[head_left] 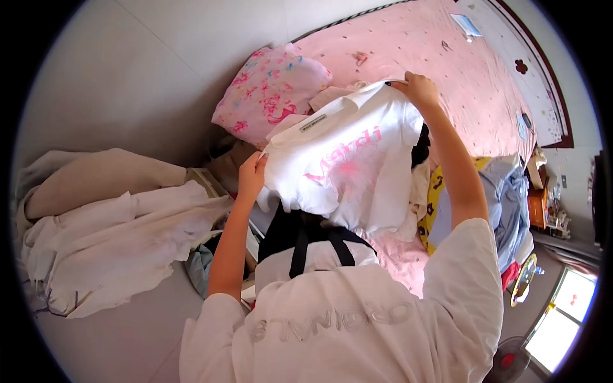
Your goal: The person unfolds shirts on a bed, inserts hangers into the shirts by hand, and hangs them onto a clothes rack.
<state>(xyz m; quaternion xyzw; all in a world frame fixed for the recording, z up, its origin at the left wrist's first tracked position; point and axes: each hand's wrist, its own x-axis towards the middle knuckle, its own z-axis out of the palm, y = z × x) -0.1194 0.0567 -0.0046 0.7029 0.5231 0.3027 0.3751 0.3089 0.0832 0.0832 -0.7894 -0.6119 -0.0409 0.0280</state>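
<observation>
A white T-shirt (383,140) with pink "Mardi" lettering and a pink flower print hangs stretched between my hands, above the near side of the bed. My left hand (253,171) grips it at one shoulder or sleeve edge, fingers closed on the cloth. Higher up and to the right, my right hand (418,89) pinches the opposite shoulder. The neckline with a small dark label (313,122) faces up and to the left. The lower part of the T-shirt drapes loosely towards my body and covers part of the bed behind it.
Behind the T-shirt lies a bed with a pink sheet (377,38) and a floral pillow (271,92). Piled clothes, including blue garments (504,204) and a yellow patterned cloth (434,207), lie at right. Pale cloth (121,236) covers something at left. A fan (509,359) stands lower right.
</observation>
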